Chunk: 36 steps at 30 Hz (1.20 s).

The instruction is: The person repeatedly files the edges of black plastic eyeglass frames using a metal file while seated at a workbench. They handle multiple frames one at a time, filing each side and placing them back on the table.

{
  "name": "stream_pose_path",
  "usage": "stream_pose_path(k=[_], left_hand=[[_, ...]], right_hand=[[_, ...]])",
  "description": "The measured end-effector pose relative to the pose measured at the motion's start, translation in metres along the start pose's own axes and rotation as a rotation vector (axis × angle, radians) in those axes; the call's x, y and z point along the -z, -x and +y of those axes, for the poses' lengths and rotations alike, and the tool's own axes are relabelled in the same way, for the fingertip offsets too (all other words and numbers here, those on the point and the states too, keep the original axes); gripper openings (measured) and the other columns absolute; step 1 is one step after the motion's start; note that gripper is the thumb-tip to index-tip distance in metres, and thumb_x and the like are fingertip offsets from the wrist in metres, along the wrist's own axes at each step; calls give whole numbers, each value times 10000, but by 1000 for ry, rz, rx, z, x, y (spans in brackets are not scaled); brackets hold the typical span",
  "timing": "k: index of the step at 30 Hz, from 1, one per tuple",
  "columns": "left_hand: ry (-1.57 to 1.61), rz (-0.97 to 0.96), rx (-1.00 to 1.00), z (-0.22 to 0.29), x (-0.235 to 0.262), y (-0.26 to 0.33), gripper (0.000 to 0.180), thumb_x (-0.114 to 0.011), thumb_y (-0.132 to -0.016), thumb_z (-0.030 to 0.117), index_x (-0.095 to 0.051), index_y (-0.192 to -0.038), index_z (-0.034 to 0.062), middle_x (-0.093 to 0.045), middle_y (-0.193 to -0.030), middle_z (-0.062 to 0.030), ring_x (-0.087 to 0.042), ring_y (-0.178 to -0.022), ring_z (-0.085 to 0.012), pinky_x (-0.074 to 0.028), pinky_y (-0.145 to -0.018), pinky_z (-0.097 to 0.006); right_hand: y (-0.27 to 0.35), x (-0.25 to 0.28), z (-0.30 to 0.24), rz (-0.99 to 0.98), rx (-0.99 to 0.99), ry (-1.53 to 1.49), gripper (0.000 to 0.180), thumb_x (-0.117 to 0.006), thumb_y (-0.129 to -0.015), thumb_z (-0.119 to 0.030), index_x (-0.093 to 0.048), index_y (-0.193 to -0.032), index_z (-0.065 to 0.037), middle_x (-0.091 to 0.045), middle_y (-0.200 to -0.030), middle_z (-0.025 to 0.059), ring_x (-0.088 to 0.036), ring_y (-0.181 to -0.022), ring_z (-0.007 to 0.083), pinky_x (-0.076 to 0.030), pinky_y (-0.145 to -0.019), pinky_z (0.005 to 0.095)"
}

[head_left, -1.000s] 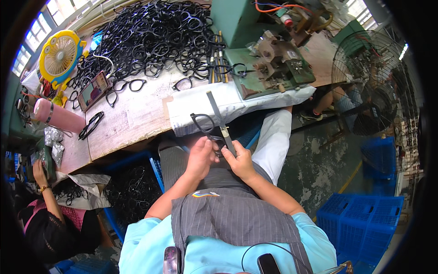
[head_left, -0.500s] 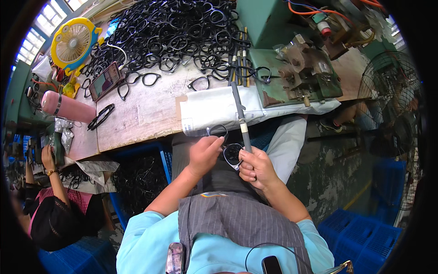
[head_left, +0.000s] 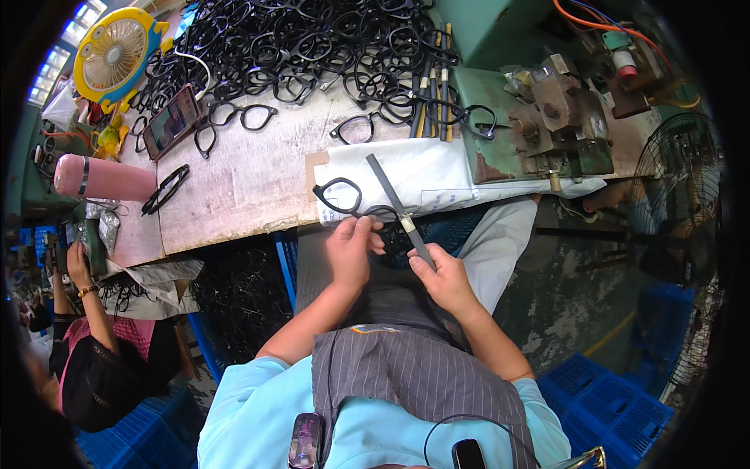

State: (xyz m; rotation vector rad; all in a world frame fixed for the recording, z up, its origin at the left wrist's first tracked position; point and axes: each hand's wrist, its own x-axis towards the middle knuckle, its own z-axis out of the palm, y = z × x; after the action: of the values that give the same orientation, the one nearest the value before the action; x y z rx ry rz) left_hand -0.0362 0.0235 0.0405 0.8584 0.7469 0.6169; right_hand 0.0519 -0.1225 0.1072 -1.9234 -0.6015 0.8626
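Observation:
Over the table's front edge, my left hand pinches a black eyeglass frame at its nearer rim. The frame's other rim extends up and left above a white plastic sheet. Closed round the lower end of a long, flat grey file-like stick is my right hand. A pale band wraps the stick partway along, and its far end tilts up and left over the sheet. The stick passes just beside the frame's nearer rim; whether they touch I cannot tell.
A big heap of black eyeglass frames covers the table's back, beside several similar sticks. A green machine stands right. Left are a phone, pink bottle and yellow fan. A co-worker's arm shows at left.
My left hand has turned the eyeglass frame and moved it up and left, from between my hands to over the sheet. The stick now leans further left, with my right hand still gripping it.

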Motion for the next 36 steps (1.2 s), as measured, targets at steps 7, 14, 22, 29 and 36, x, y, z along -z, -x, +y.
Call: stream_pose_path(k=[7, 14, 22, 29, 36], left_hand=[[490, -218, 357, -7, 3, -6, 296, -523, -986, 309, -531, -993, 12, -641, -999, -133, -620, -634, -159, -509, -514, -252], [237, -45, 54, -31, -2, -9, 198, -578, -965, 253, -528, -1001, 64, -579, -885, -33, -532, -664, -103, -459, -576, -234], [209, 44, -137, -37, -13, -10, 239, -632, -932, 248, -535, -1056, 68, -564, -843, -1, -515, -656, -83, -430, -562, -210], [226, 13, -142, -34, -13, -11, 253, -646, -921, 254, -534, -1063, 77, -600, -896, -3, -531, -685, -84, -433, -588, -210], [242, 50, -108, -36, -12, -13, 230, -659, -913, 220, -543, -1045, 72, -627, -926, -23, -570, -727, -99, -476, -624, -232]], right_hand=[[-3, -4, -4, 10, -6, 58, 224, -620, -910, -214, -622, -997, -8, -658, -746, 144, -665, -685, 247, -492, -624, 334], [7, -4, -4, 44, -1, 137, 307, -602, -911, -167, -555, -1182, -29, -665, -872, 185, -675, -795, 307, -505, -693, 369], [32, 14, -7, 25, 328, 386, 552, -597, -880, -32, -450, -1406, -109, -629, -858, 191, -634, -752, 346, -503, -683, 372], [56, 18, -8, -25, 276, 458, 578, -611, -854, -9, -462, -1402, -122, -505, -669, 147, -539, -567, 333, -461, -564, 409], [11, 2, -13, -3, 389, 514, 558, -588, -862, -21, -453, -1397, -111, -510, -661, 159, -542, -574, 364, -458, -547, 449]])
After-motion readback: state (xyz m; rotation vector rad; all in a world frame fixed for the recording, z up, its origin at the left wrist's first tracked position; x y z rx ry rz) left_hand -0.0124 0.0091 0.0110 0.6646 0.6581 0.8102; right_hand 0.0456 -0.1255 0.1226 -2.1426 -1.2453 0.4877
